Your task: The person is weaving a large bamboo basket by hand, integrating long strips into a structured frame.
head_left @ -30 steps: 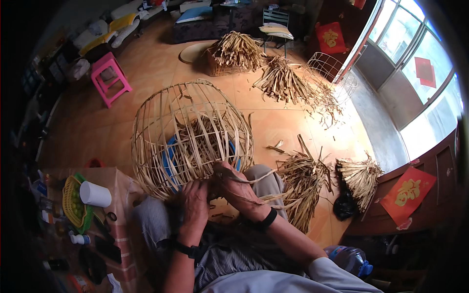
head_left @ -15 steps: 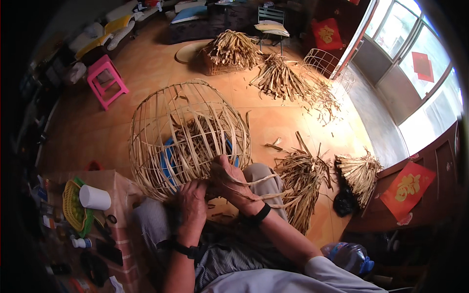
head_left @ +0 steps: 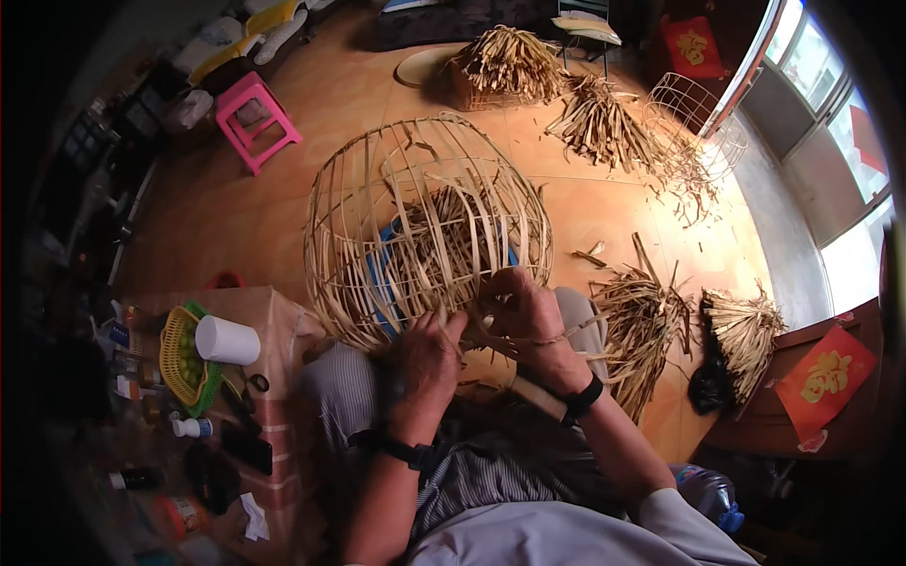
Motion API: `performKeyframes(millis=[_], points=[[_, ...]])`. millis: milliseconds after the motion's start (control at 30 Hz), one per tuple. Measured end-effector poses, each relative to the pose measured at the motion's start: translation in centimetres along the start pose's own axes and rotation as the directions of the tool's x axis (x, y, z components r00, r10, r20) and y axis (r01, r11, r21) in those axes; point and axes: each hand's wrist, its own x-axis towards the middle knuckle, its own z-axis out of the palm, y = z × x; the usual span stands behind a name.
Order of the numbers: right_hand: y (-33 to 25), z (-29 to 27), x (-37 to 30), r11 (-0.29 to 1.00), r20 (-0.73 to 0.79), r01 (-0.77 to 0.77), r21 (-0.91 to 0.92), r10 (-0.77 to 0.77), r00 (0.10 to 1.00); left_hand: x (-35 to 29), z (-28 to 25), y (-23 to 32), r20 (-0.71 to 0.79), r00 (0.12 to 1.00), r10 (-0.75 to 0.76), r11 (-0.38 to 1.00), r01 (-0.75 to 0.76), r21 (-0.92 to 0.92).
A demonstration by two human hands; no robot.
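Note:
In front of my knees lies a large open-ribbed basket frame [head_left: 437,226] of pale strips, tilted on its side. Beyond its ribs shows a blue basin [head_left: 380,274] with dry brown leaf strips in it. My left hand [head_left: 429,354] is closed on the frame's near edge, its fingertips pressed together there. Just to its right, my right hand [head_left: 528,307] has its fingers curled round a dried leaf strip [head_left: 578,330], whose loose tail trails right past my wrist. The exact grip under the fingers is partly hidden.
At left a table [head_left: 283,325] carries a white cup [head_left: 226,340], a yellow basket [head_left: 179,354] of green fruit and small bottles. Bundles of dry leaves [head_left: 642,316] lie at right. A pink stool [head_left: 257,123] stands far left, and a plastic bottle [head_left: 713,495] lies low right.
The whole scene has shifted right and slightly up in the picture as my view turned. My hands have drawn a little apart along the frame's edge.

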Motion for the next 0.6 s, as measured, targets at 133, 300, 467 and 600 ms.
performKeyframes(millis=[133, 300, 467, 600], points=[[0.1, 0.4, -0.2, 0.936, 0.001, -0.154, 0.318, 0.162, 0.987, -0.1, 0.2, -0.7, -0.096, 0.992, 0.078, 0.997, -0.078, 0.012], [0.4, -4.6, -2.3, 0.442, 0.298, -0.46, 0.77, 0.389, 0.872, -0.1, -0.3, -0.8, -0.003, 1.0, -0.027, 0.997, 0.027, -0.07], [0.0, -1.8, -5.3, 0.993, 0.192, -0.115, 0.036, 0.107, 0.976, 0.1, -0.2, -0.3, -0.019, 1.0, -0.006, 0.995, 0.004, -0.103], [-0.6, -3.3, -4.1, 0.984, -0.02, -0.172, -0.041, 0.172, 0.985, -0.2, -0.7, -1.2, 0.042, 0.998, -0.044, 0.995, 0.048, -0.091]])
